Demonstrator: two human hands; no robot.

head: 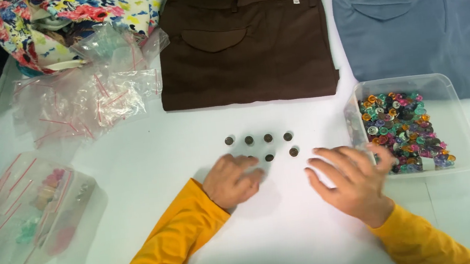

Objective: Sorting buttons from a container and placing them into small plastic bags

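- The left hand, in a yellow sleeve, rests knuckles-up on the white table with fingers curled loosely; its fingertips reach the lower row of dark round buttons, and whether they pinch one cannot be told
- The right hand lies palm-down with fingers spread open, gripping nothing; its fingertips sit just beside the clear plastic tub; the two hands are apart
- The dark buttons sit in two rows on the table between the hands and the folded brown trousers: four in the upper row, two plainly seen in the lower, one partly hidden by the left fingers
- The clear rectangular tub at the right holds a heap of small multicoloured buttons
- Folded blue-grey trousers lie above the tub
- A heap of small clear bags with red strips lies at upper left, below a flowered cloth
- At lower left, more clear bags hold pink, green and pale pieces
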